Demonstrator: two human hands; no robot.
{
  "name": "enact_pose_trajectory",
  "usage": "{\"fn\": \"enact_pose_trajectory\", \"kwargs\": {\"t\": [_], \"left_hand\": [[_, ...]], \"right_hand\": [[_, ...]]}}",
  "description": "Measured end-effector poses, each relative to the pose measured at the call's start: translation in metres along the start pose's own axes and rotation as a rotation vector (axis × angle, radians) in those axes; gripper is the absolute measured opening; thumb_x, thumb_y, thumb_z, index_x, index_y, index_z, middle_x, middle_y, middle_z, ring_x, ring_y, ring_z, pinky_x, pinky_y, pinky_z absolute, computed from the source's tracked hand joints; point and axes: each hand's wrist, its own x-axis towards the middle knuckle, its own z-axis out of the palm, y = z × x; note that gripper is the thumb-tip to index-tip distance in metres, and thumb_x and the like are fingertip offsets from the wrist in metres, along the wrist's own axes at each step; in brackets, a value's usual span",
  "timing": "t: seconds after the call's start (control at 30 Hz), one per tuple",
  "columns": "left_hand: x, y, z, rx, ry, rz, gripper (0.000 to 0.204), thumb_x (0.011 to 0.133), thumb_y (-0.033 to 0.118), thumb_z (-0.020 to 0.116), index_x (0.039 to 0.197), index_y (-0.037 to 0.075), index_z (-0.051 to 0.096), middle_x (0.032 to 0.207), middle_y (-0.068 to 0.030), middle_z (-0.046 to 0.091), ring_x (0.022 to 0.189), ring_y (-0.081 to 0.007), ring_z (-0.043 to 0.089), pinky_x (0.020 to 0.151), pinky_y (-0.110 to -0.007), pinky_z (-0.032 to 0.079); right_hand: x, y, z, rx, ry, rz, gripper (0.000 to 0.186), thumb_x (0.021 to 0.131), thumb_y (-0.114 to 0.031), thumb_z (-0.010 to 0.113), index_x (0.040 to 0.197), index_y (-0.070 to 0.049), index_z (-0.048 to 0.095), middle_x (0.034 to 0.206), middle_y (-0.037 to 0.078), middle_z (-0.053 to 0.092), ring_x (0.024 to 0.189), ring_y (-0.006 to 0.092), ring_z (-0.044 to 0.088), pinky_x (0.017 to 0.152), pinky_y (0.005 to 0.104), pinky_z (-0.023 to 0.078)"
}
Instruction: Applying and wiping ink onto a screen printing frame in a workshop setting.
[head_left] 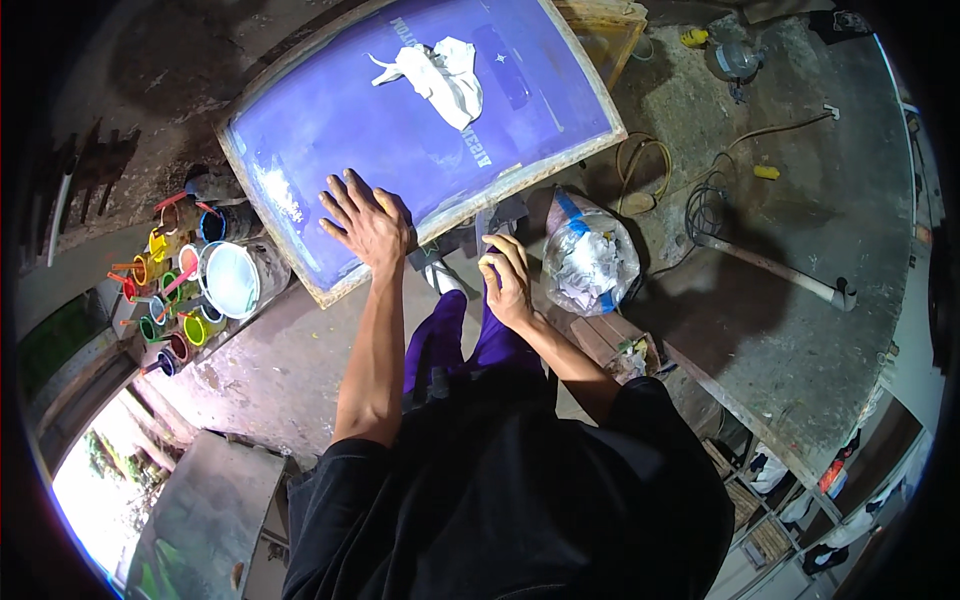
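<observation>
A screen-printing frame [480,200] with purple mesh [330,130] lies in front of me, its rim pale and worn. My left hand [368,222] rests on the mesh near the frame's near-left part, fingers spread. A crumpled white cloth [440,82] lies on the far part of the mesh, apart from both hands. My right hand [510,285] hovers nearer to me, off the frame's near edge. Its fingers are loosely bent with gaps between them, and nothing shows in them.
Several paint pots [200,327] and a large white-topped bucket [232,280] stand at the left. Right of my legs is a clear plastic bag [592,262] of white scraps. A coiled hose [648,170] and a grey table [800,330] are farther right.
</observation>
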Motion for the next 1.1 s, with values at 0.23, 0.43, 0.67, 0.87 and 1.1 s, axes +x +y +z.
{"fn": "enact_pose_trajectory", "kwargs": {"t": [0.23, 0.43, 0.67, 0.87, 1.1], "left_hand": [[0.001, -0.002, 0.001, -0.003, 0.014, 0.002, 0.063, 0.103, 0.037, 0.044, 0.16, 0.012, 0.037, 0.171, -0.0131, 0.024, 0.16, -0.0374, 0.012, 0.125, -0.062, 0.004], [0.001, -0.006, 0.006, -0.001, 0.021, 0.01, 0.062, 0.104, 0.039, 0.045, 0.16, 0.013, 0.038, 0.171, -0.0123, 0.023, 0.16, -0.0376, 0.011, 0.125, -0.063, 0.005], [0.0, -0.006, 0.005, -0.018, 0.021, 0.007, 0.062, 0.104, 0.038, 0.046, 0.16, 0.012, 0.039, 0.171, -0.0126, 0.025, 0.159, -0.0385, 0.012, 0.124, -0.065, 0.005], [0.0, -0.006, 0.003, -0.017, 0.029, 0.008, 0.062, 0.103, 0.037, 0.046, 0.159, 0.013, 0.039, 0.17, -0.0127, 0.026, 0.159, -0.0385, 0.014, 0.124, -0.064, 0.006], [0.002, -0.006, 0.003, -0.032, 0.031, 0.011, 0.062, 0.103, 0.038, 0.046, 0.16, 0.013, 0.039, 0.17, -0.0125, 0.026, 0.159, -0.0386, 0.014, 0.124, -0.065, 0.006]], "right_hand": [[0.06, 0.002, 0.01, 0.062, 0.318, 0.118, 0.058, 0.085, -0.001, 0.076, 0.135, -0.005, 0.045, 0.125, 0.025, 0.063, 0.111, 0.041, 0.06, 0.096, 0.0509, 0.048], [0.075, 0.032, 0.024, -0.19, 0.242, 0.197, 0.053, 0.085, -0.001, 0.077, 0.131, -0.006, 0.051, 0.108, 0.017, 0.067, 0.099, 0.0365, 0.062, 0.089, 0.049, 0.048], [0.057, -0.002, 0.031, -0.339, 0.266, -0.103, 0.046, 0.084, 0.003, 0.076, 0.126, -0.003, 0.058, 0.1, 0.012, 0.068, 0.09, 0.0333, 0.062, 0.082, 0.045, 0.048], [0.036, -0.066, 0.025, -0.106, 0.171, -0.062, 0.035, 0.084, 0.003, 0.075, 0.118, -0.002, 0.068, 0.099, 0.012, 0.067, 0.091, 0.0307, 0.063, 0.082, 0.0436, 0.05], [0.041, -0.074, -0.031, -0.011, 0.399, 0.288, 0.02, 0.091, 0.006, 0.07, 0.109, -0.001, 0.077, 0.101, 0.009, 0.066, 0.098, 0.0202, 0.063, 0.084, 0.0349, 0.053]]}}
